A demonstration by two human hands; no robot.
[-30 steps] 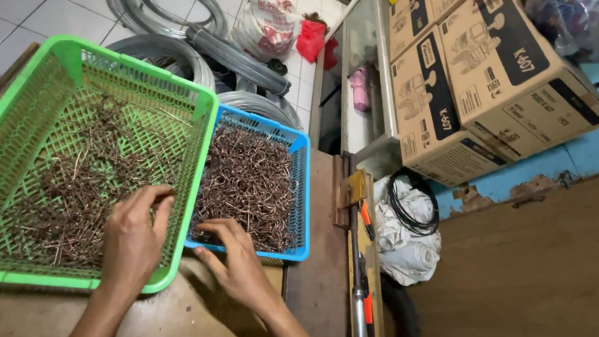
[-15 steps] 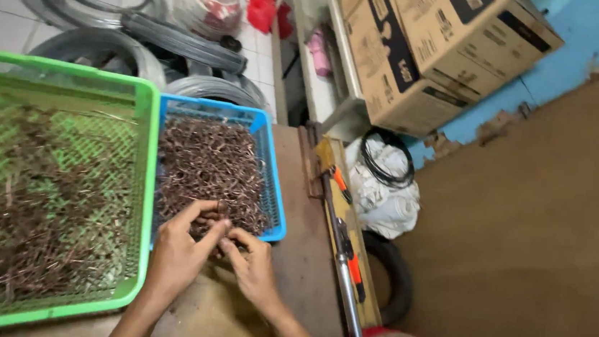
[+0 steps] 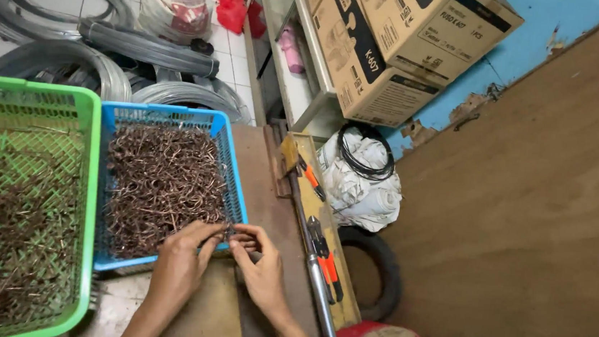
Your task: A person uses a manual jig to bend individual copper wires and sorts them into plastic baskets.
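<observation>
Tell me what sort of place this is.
Probably a small home workshop for wire work: wire coils on the tiled floor, baskets of cut wire pieces, pliers on the bench, cartons stacked nearby.

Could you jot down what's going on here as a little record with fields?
Setting: workbench beside a tiled floor
Left hand: fingertips meet the right's over a small brown wire piece
Right hand: pinching the same piece
Blue basket: full of brown wire pieces
Green basket: left of blue, similar pieces
Nearby: orange-handled pliers, wire coils, cardboard boxes

A small workshop: wire coils [image 3: 99,64] on tiled floor, pliers [image 3: 324,254] on bench, stacked cardboard boxes [image 3: 404,40].
</observation>
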